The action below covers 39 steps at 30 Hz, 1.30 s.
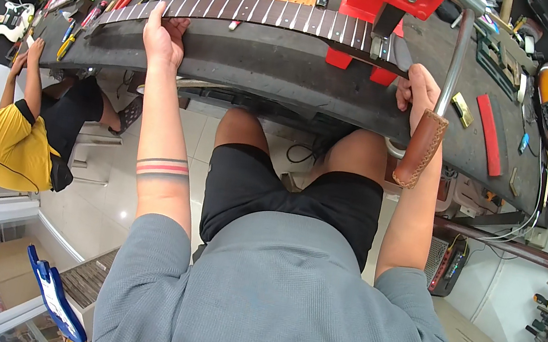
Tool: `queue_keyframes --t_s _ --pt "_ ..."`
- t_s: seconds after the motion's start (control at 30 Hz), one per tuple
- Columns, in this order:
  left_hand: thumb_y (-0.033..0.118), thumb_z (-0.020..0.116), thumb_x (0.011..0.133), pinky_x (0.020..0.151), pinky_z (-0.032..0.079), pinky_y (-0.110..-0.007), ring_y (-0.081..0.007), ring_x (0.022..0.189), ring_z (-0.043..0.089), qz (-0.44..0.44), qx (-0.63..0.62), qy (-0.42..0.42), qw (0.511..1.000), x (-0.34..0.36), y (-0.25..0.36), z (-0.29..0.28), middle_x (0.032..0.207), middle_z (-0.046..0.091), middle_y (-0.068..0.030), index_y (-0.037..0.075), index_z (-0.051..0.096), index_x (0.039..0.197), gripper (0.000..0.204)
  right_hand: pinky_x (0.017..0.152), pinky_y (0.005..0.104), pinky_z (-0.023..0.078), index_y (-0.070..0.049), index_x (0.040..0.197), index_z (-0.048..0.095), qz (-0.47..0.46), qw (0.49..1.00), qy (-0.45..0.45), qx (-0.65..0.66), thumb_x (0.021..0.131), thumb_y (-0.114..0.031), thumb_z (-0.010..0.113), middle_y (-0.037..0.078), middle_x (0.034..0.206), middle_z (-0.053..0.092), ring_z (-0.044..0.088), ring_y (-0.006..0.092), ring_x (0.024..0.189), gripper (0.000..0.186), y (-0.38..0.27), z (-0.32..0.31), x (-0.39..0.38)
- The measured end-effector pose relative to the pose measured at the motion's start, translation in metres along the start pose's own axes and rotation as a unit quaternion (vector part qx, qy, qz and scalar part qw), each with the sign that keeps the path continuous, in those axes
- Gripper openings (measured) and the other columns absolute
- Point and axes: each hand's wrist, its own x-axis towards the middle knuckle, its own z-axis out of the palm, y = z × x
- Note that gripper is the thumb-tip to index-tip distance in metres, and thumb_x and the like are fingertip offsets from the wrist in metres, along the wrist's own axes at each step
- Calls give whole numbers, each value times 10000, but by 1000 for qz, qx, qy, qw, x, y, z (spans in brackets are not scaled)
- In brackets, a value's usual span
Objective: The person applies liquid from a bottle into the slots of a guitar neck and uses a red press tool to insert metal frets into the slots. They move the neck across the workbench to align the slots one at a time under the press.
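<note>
Both arms are stretched forward toward the desk [263, 62], roughly parallel and set wide apart, with the upper arms covered by short grey sleeves. The left forearm [157, 126] is marked by dark and red bands below the elbow. The left hand [165, 40] is held over the near edge of the desk, toward its left corner; one digit is pointed toward the far edge, while the other fingers [180, 24] are curled in. The left wrist is kept nearly straight. The right hand [419, 92] is held by the same near edge, farther right, with its fingers bent inward. The right wrist and part of the right forearm [412, 227] are hidden.
</note>
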Motion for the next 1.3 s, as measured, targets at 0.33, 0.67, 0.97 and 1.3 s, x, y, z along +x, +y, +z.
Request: queue_keyframes --t_s 0.33,0.67,0.97,1.3 --pt "234 715 1086 716 638 -406 -231 730 759 14 0 1 1000 -6 0 6 925 782 -102 41 701 1106 195 605 280 361 -103 897 528 -31 999 -12 -2 1203 -421 546 -16 759 444 455 107 656 441 5 -8 1" --pt "243 731 1080 677 641 -362 -211 676 746 29 22 43 998 -9 -1 14 843 756 -85 41 671 1078 211 621 285 386 -78 948 579 -9 1000 7 -2 1198 -459 554 -15 755 450 487 119 664 456 5 -7 2" --pt "269 735 1080 662 641 -360 -213 674 753 27 45 42 998 -7 -3 8 858 740 -85 38 630 1113 256 632 274 387 -126 992 540 -9 1000 13 -15 1210 -453 532 -24 783 468 494 103 677 393 -2 -1 -1" --pt "261 739 1075 666 635 -365 -219 672 746 41 52 50 997 -9 -1 9 856 727 -84 37 614 1114 260 655 274 383 -136 957 510 -10 1000 0 -12 1210 -450 532 -28 789 447 483 106 695 404 -3 -2 -3"
